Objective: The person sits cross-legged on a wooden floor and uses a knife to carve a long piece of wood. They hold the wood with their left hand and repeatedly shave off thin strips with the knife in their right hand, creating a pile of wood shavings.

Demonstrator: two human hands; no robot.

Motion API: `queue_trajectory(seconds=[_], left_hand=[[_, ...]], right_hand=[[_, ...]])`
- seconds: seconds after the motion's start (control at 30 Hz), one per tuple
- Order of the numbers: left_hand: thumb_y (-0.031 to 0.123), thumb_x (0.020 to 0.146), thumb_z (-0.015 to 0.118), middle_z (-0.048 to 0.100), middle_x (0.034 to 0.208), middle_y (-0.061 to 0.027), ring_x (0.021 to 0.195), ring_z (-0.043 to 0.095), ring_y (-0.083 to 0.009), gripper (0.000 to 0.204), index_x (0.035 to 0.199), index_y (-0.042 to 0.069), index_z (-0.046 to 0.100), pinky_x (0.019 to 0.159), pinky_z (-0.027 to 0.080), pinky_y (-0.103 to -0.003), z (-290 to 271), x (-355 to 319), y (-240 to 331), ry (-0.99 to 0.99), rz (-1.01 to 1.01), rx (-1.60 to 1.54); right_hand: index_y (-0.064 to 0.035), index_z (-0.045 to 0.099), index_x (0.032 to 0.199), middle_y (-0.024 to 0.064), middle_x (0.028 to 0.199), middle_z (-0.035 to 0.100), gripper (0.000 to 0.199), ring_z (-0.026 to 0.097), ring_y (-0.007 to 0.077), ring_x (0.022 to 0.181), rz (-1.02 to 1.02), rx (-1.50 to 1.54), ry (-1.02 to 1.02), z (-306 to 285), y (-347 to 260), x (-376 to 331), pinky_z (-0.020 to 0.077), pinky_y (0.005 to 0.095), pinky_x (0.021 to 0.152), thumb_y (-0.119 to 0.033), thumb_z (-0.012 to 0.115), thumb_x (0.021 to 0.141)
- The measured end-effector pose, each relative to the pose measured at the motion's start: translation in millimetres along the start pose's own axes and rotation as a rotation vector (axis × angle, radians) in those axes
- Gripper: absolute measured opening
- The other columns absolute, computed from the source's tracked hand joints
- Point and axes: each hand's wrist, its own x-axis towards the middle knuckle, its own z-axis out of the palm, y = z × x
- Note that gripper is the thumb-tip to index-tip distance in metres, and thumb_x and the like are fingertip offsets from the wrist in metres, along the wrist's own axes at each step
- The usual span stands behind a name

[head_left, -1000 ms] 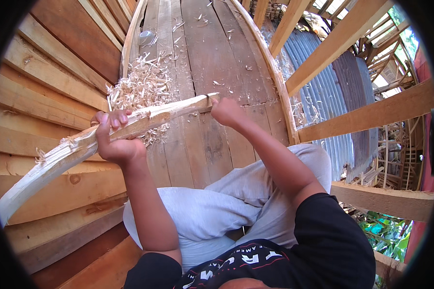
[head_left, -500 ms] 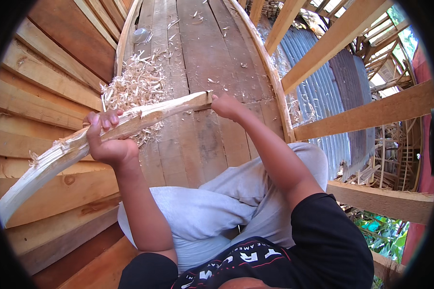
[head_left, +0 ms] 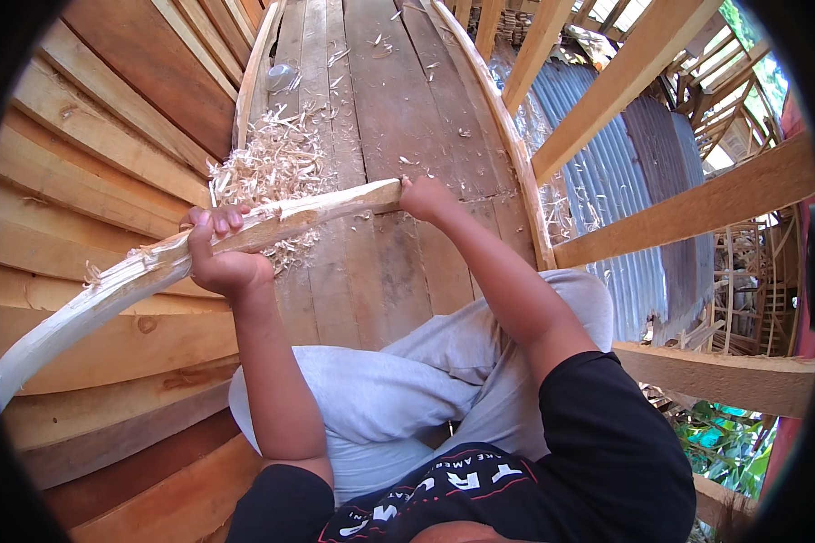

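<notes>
A long, pale, curved piece of hewn wood (head_left: 136, 271) runs from the lower left up to the middle of the view. My left hand (head_left: 215, 258) is wrapped around it near its middle, fingers over the top. My right hand (head_left: 423, 196) grips its far right end, above the plank floor (head_left: 398, 118). The wood's surface is rough and splintered where it has been cut.
A heap of pale wood shavings (head_left: 276, 167) lies on the planks just behind the piece. Stacked curved planks (head_left: 91, 172) rise on the left. A curved rib (head_left: 498, 118), wooden beams (head_left: 688, 204) and corrugated metal sheeting (head_left: 607, 163) stand on the right. My legs in grey trousers (head_left: 398, 380) fill the lower middle.
Both hands and the wood piece have stayed in nearly the same grip; the view has shifted slightly, and the right end of the wood sits a little higher.
</notes>
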Motion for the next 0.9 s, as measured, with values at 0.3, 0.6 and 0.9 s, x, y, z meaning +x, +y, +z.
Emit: queue_trajectory(seconds=[0.3,0.6,0.9], left_hand=[[0.012,0.076,0.054,0.038,0.063,-0.0002,0.060,0.042,-0.0141,0.013,0.081,0.010,0.042,0.071,0.047,-0.036,2.9,-1.3,1.3,0.004,0.013,-0.033],[0.013,0.076,0.054,0.039,0.062,-0.0007,0.060,0.044,-0.0145,0.013,0.078,0.010,0.042,0.072,0.047,-0.037,-1.3,-0.3,0.0,0.027,0.048,0.004],[0.013,0.075,0.055,0.040,0.061,-0.0009,0.058,0.045,-0.0160,0.012,0.076,0.011,0.042,0.071,0.046,-0.037,7.7,-3.3,-4.1,-0.044,0.036,-0.002]], right_hand=[[0.0044,0.059,0.116,0.0254,0.122,0.057,0.048,0.053,0.0388,0.116,0.013,-0.119,-0.066,0.0,19.6,7.7,0.0425,0.0458,0.098,-0.034,0.038,0.096],[0.0053,0.062,0.110,0.0300,0.121,0.055,0.050,0.052,0.0431,0.114,0.000,-0.158,-0.037,12.5,19.8,10.8,0.0418,0.0487,0.097,-0.034,0.035,0.097],[0.0040,0.063,0.107,0.0260,0.116,0.059,0.044,0.056,0.0405,0.110,0.058,-0.134,0.083,13.3,40.8,24.8,0.0447,0.0467,0.093,-0.030,0.038,0.097]])
